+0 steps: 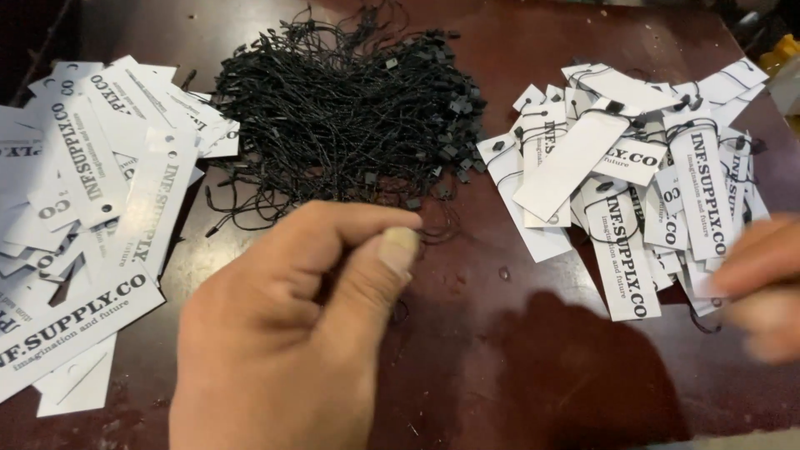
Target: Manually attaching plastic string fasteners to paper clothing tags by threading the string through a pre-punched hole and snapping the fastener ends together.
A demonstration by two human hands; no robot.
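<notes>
My left hand [283,333] nearest lens, low over dark red table [517,358]. Thumb and forefinger pinched nearly closed at near edge of black string-loop pile [342,117]; thin black string [433,233] seems caught between tips, hard to confirm. My right hand [762,283] blurred at frame edge, touching near side of strung tag heap [642,183]; grip unreadable. Layout reads as sorted stations: plain white paper tags [92,217] stacked left without strings, loops centre within both hands' reach, tags already carrying loops right.

Both hands, left hand [283,333] and right hand [762,283], are bare, ringless.
</notes>
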